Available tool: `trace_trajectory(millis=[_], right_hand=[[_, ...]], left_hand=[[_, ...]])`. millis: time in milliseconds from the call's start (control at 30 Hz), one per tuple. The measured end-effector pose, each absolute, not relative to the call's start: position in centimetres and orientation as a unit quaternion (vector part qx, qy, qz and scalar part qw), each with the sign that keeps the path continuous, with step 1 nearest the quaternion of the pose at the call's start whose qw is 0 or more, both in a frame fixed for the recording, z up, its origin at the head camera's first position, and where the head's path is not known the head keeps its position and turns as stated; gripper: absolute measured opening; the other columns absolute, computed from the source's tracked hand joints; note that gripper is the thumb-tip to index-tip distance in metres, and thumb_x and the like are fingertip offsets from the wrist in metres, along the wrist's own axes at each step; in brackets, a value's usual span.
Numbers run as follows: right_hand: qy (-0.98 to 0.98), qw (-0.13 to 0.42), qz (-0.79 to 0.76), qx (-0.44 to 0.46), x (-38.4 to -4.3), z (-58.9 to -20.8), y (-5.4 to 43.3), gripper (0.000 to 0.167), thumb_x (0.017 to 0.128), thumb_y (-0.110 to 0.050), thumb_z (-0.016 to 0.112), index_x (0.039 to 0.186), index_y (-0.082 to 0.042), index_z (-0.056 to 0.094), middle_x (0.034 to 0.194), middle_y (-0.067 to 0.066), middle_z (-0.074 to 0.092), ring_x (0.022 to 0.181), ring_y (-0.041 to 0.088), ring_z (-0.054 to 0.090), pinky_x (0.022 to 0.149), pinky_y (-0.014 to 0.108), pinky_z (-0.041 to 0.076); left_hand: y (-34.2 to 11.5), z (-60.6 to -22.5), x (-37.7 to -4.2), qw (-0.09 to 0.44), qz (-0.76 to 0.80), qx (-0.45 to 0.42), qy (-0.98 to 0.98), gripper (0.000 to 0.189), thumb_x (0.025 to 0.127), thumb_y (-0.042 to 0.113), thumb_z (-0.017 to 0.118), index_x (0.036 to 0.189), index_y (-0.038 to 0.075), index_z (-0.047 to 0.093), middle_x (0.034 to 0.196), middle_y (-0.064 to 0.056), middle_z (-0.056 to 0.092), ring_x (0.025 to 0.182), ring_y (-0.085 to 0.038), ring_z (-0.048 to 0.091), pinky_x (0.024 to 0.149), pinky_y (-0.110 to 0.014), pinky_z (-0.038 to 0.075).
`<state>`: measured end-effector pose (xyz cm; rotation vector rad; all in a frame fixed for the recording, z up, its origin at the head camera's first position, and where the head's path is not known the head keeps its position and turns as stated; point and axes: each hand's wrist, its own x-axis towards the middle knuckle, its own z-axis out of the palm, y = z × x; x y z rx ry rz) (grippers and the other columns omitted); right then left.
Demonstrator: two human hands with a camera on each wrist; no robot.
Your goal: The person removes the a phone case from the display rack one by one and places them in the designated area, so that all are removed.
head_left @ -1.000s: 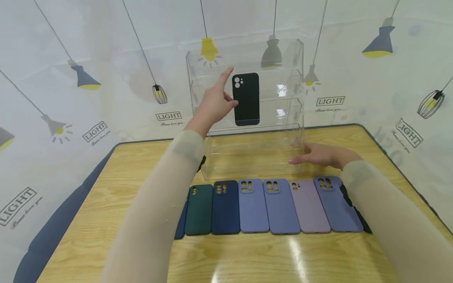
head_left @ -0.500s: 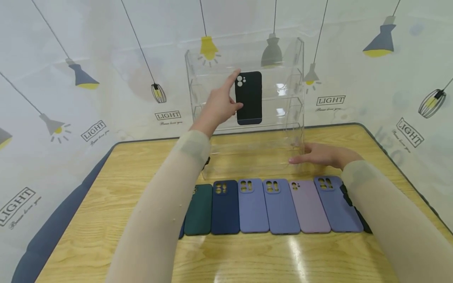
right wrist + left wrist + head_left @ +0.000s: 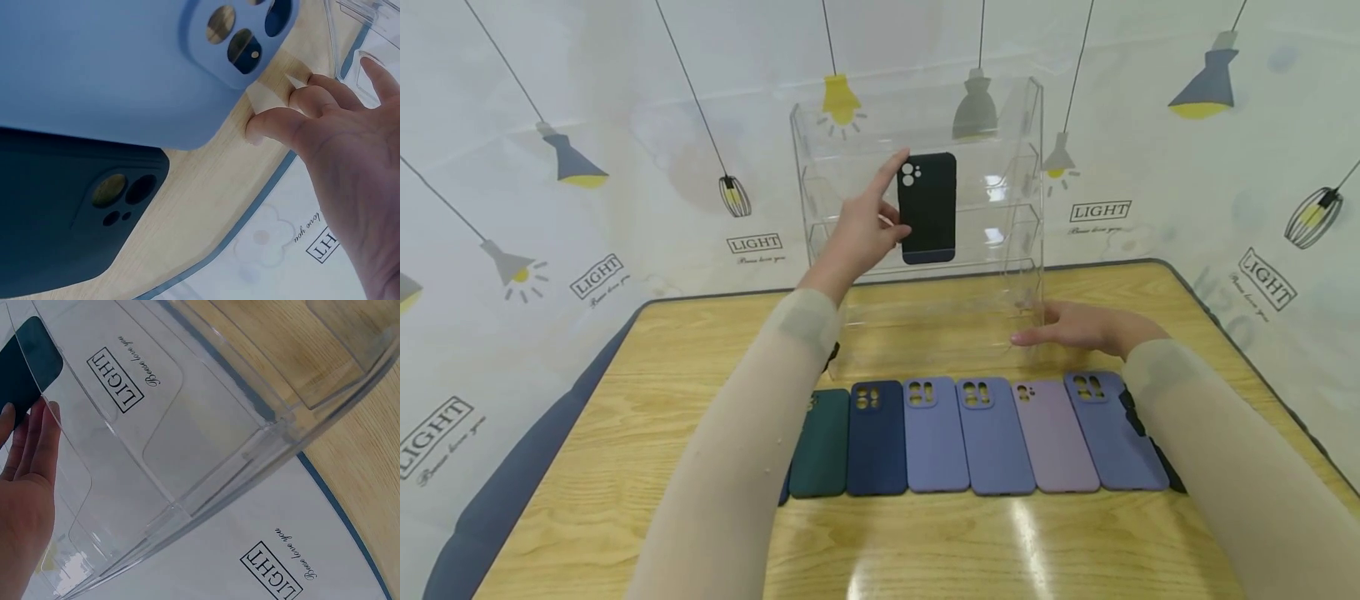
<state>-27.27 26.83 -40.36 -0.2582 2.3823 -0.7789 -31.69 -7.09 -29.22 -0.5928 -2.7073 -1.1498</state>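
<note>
In the head view my left hand pinches the left edge of a dark, almost black phone case, its index finger at the top left corner and its thumb low on the near face. The case stands upright in front of the middle tiers of a clear acrylic display rack. The left wrist view has the case at upper left, fingers and thumb at its edge. My right hand is at the rack's lower right corner, thumb forward against it. In the right wrist view that hand's fingers are loosely bent, tips by the tabletop.
Before the rack lies a row of phone cases: green, navy, two lavender-blue ones, pink-lilac, and another lavender-blue. The right sleeve partly covers a dark case. A lamp-print wall cloth hangs behind the wooden table.
My left hand and the dark case have shifted slightly right, and the index fingertip has come onto the case's corner. Over the last half second they barely move. The right hand stays put.
</note>
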Motion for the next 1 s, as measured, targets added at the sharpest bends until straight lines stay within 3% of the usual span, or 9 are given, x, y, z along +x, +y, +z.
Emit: trace_trajectory(millis=[533,800,1000], right_hand=[[0.899,0.308,-0.294,-0.101,-27.3,-40.4,26.9,0.116,0.095,-0.076,0.061,0.173,-0.012,0.002,0.177,0.030,0.001,0.162,0.057,0.000,0.126,0.079,0.012],[0.901,0.307,-0.286,-0.112,-27.1,-40.2,27.2,0.113,0.094,-0.078,0.060,0.174,-0.020,0.004,0.177,0.029,0.001,0.162,0.057,0.000,0.125,0.079,0.013],[0.901,0.306,-0.287,-0.111,-27.1,-40.1,26.9,0.112,0.094,-0.077,0.061,0.174,-0.021,0.005,0.177,0.029,0.002,0.162,0.057,0.000,0.125,0.080,0.013]], left_hand=[[-6.8,-28.6,-31.4,0.086,-0.398,-0.181,-0.895,0.100,0.101,-0.005,0.066,0.166,0.053,0.019,0.105,-0.010,0.066,0.091,-0.021,0.075,0.078,-0.030,0.064],[-7.6,-26.0,-30.8,0.107,-0.423,-0.182,-0.881,0.100,0.100,-0.009,0.064,0.166,0.052,0.022,0.103,-0.008,0.063,0.090,-0.021,0.074,0.079,-0.028,0.064],[-10.0,-23.9,-30.0,0.094,-0.466,-0.163,-0.864,0.101,0.101,-0.008,0.064,0.163,0.059,0.021,0.107,-0.008,0.061,0.096,-0.024,0.075,0.086,-0.033,0.066]])
